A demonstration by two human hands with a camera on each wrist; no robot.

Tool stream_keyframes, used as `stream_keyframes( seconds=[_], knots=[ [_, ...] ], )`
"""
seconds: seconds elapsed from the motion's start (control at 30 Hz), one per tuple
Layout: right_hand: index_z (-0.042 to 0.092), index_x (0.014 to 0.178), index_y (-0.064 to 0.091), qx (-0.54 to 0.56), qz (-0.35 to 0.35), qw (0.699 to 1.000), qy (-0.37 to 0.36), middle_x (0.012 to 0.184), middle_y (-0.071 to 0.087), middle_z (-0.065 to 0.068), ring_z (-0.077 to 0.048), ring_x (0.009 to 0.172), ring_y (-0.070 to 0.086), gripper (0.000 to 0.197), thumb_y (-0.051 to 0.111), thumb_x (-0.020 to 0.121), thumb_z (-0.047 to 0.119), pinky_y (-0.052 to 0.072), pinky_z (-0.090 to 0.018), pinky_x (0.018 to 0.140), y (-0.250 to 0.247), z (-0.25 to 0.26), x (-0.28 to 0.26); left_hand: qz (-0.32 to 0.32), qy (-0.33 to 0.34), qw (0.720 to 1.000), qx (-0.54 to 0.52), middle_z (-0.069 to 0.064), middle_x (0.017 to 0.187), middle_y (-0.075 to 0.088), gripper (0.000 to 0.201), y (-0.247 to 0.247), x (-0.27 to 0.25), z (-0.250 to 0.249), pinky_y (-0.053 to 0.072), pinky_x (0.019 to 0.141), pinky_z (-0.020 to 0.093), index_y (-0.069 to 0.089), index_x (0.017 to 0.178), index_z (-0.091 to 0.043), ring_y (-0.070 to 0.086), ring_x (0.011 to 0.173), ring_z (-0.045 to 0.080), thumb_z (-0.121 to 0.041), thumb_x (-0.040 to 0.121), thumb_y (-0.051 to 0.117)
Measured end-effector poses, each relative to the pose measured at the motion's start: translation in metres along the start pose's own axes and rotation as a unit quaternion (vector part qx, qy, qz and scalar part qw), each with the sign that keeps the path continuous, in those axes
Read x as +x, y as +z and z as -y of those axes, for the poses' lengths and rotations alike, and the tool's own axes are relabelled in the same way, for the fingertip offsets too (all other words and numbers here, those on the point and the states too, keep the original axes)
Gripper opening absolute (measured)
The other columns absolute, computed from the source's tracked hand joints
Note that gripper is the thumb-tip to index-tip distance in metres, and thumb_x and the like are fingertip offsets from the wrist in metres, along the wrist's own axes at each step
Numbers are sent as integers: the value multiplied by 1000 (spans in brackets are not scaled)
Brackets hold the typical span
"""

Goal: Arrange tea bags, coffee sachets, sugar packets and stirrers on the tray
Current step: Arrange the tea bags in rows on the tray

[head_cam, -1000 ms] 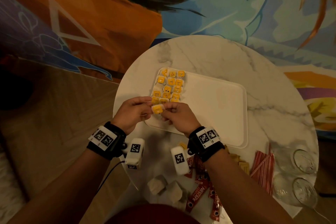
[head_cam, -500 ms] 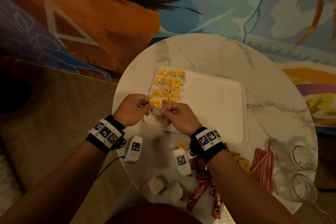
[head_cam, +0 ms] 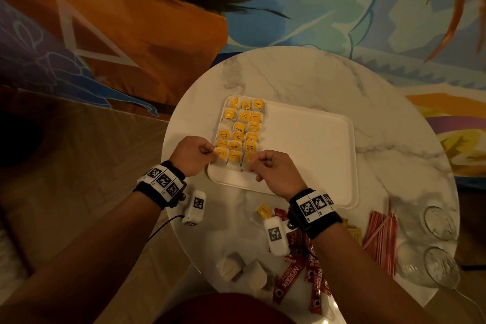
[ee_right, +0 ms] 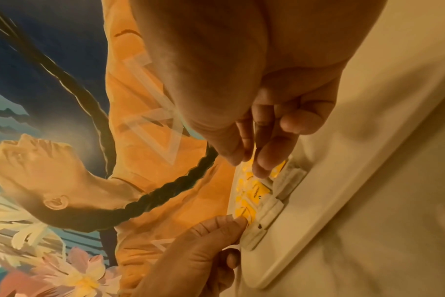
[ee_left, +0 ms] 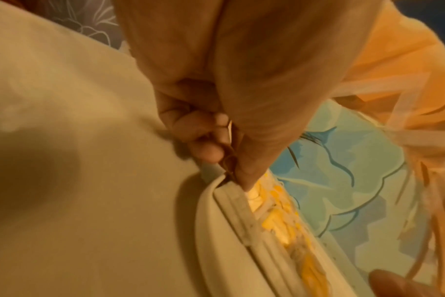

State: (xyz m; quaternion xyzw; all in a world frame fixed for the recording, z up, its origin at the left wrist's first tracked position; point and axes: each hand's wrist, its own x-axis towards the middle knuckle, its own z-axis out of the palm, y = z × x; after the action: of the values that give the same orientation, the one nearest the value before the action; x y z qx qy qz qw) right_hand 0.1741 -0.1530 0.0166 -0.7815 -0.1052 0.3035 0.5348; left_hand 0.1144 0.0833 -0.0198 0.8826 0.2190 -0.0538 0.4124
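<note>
Yellow-tagged tea bags point(head_cam: 238, 130) are seen laid in three neat columns at the left end of the white tray point(head_cam: 310, 144) on the round marble desk point(head_cam: 302, 76). The nearest row is being squared up: a tag at its left corner is pinched by the left hand point(head_cam: 193, 156), another at its right by the right hand point(head_cam: 273, 172). Awaiting their turn near the desk's front edge are red Nescafe sachets point(head_cam: 302, 273), red-and-white stirrers point(head_cam: 381, 239) and one stray tea bag point(head_cam: 263, 211). Two upturned glasses point(head_cam: 439, 244) crowd the right edge, beside the stirrers.
</note>
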Motion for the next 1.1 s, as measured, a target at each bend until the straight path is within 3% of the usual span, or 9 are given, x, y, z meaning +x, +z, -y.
stream_keyframes(
  seconds=[0.13, 0.27, 0.37, 0.43, 0.5, 0.63, 0.8, 0.97, 1.1],
  knots=[
    [10, 97, 72, -33, -15, 999, -7, 86, 74, -9, -10, 59, 62, 9, 64, 93, 10, 49, -18, 56, -7, -2, -5, -29, -14, 999, 14, -5, 74, 66, 19, 3, 4, -3, 50, 73, 26, 67, 77, -19, 61, 70, 11, -20, 76, 86],
    [21, 96, 73, -108, -39, 993, -31, 85, 73, 2, -14, 70, 68, 6, 69, 92, 22, 60, -36, 68, -24, -8, -11, -45, 36, 998, 11, -5, 76, 65, 19, -9, -5, -12, 41, 61, 10, 65, 83, -16, 59, 69, 5, -25, 80, 82],
    [27, 97, 74, -201, -42, 977, -59, 87, 71, 13, -4, 80, 66, 8, 68, 92, 31, 55, -27, 76, -36, -8, -21, 33, 79, 996, -11, -6, 78, 67, 18, -20, -23, -20, 45, 59, 10, 65, 87, -23, 62, 67, 6, -32, 83, 80],
    [28, 99, 74, -264, -19, 961, -79, 89, 72, 15, 0, 82, 65, 11, 68, 92, 33, 51, -21, 77, -40, -5, -33, 107, 112, 988, -6, -6, 78, 68, 18, -22, -41, -25, 54, 64, 21, 66, 89, -27, 65, 68, 8, -36, 82, 80],
    [30, 102, 74, -313, 29, 945, -90, 91, 72, 16, -1, 79, 65, 15, 68, 92, 38, 52, -23, 76, -39, -1, -46, 177, 134, 975, 14, -7, 78, 68, 20, -19, -61, -30, 55, 68, 27, 66, 91, -30, 66, 69, 9, -40, 81, 80],
    [32, 110, 72, -419, 114, 896, -94, 99, 72, 13, -5, 87, 65, 23, 64, 92, 44, 53, -30, 79, -25, -7, -63, 297, 144, 941, 71, -13, 82, 68, 26, -2, -95, -31, 49, 65, 17, 68, 99, -33, 63, 69, 2, -47, 80, 78],
    [29, 99, 66, -498, 151, 848, -99, 94, 66, 8, -14, 82, 60, 25, 57, 93, 52, 44, -31, 68, -16, -18, -71, 337, 182, 910, 158, -20, 83, 60, 34, 23, -117, -26, 38, 66, 7, 68, 110, -30, 54, 69, -6, -48, 83, 76],
    [23, 90, 60, -526, 140, 831, -115, 88, 59, 7, -18, 80, 59, 29, 56, 93, 52, 38, -31, 64, -9, -27, -74, 326, 185, 900, 223, -9, 102, 68, 42, 37, -136, -27, 51, 83, 31, 68, 113, -27, 61, 89, 11, -55, 82, 72],
    [23, 97, 62, -547, 135, 817, -124, 97, 63, 3, -20, 87, 62, 31, 59, 89, 53, 37, -31, 66, -1, -31, -75, 312, 171, 891, 282, -7, 104, 65, 48, 48, -151, -30, 51, 82, 33, 65, 114, -29, 61, 93, 16, -58, 77, 74]
  ],
)
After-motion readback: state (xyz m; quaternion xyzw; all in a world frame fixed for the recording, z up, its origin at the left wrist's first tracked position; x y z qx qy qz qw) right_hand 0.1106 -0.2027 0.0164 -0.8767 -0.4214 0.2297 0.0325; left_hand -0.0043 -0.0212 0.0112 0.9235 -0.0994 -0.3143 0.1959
